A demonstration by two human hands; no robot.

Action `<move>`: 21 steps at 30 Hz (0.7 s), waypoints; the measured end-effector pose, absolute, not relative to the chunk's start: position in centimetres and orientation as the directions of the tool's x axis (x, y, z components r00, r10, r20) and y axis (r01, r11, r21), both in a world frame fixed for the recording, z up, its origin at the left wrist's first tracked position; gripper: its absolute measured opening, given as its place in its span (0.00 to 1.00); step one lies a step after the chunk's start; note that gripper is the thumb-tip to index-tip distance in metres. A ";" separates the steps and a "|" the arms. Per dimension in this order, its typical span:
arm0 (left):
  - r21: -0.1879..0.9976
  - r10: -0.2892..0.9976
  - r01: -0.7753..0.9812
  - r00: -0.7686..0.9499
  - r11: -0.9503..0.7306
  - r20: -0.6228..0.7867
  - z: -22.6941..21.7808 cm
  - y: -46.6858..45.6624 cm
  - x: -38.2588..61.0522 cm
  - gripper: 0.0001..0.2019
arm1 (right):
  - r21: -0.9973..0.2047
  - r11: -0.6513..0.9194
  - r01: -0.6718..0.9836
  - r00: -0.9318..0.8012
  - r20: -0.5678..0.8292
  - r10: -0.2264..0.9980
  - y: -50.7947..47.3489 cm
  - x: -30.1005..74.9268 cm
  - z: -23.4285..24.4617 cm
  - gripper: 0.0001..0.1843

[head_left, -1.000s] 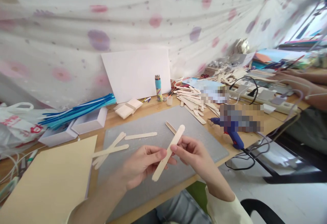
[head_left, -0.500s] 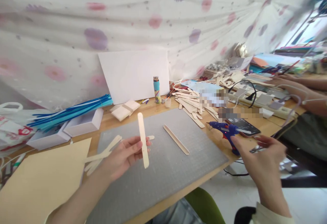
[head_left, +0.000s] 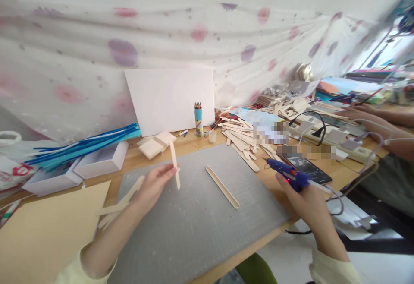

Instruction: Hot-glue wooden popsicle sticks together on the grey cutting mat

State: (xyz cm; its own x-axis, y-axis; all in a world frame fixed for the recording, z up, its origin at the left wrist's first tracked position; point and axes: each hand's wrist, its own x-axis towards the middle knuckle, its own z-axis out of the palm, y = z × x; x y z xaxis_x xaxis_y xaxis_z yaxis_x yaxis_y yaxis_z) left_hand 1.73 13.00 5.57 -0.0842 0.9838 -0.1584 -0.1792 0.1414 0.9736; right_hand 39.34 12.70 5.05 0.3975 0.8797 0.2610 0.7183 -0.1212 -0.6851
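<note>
Pinched in my left hand (head_left: 154, 189) is a pale wooden craft stick (head_left: 174, 156), held upright above the grey cutting mat (head_left: 200, 236). My right hand (head_left: 305, 204) is wrapped round the handle of a blue hot glue gun (head_left: 286, 172), its nozzle pointing left and a small red light glowing on it. A glue stick (head_left: 318, 185) pokes out of the gun's back. Between the hands, a trough-like piece of joined craft sticks (head_left: 222, 187) lies slantwise on the mat. Several loose craft sticks (head_left: 131, 191) lie partly behind my left forearm.
A heap of craft sticks (head_left: 241, 135) spreads behind the mat. Beside the glue gun lies a phone (head_left: 310, 169). Farther right are a power strip (head_left: 352, 143) and another person's arms (head_left: 388, 124). Pencils in a tube (head_left: 198, 120) and white boxes (head_left: 103, 161) stand at the back and left.
My right hand has closed round the glue gun and lifted it from its stand. The left hand has shifted slightly left and up, turning the craft stick more edge-on.
</note>
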 end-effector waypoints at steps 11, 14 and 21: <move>0.978 0.974 -0.102 0.155 0.184 -0.167 7.6 8.7 4.1 0.20 | -0.943 0.258 0.210 0.070 0.278 0.958 7.4 32.2 8.0 0.14; 0.975 0.960 -0.100 0.222 0.198 -0.172 8.0 8.2 4.7 0.20 | -0.937 0.298 0.183 -0.029 0.298 0.954 7.0 30.2 8.2 0.20; 0.976 0.940 -0.090 0.301 0.196 -0.161 6.9 7.7 4.8 0.17 | -0.971 0.229 0.062 0.005 0.230 0.973 6.5 27.5 8.6 0.25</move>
State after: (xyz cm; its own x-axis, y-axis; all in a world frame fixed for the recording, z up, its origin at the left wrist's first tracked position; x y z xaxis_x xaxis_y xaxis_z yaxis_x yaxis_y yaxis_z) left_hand 4.75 7.66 6.95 0.3011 0.9400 -0.1606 -0.0904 0.1958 0.9765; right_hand 27.53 6.54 8.61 0.0049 0.9732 0.2299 0.0625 0.2291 -0.9714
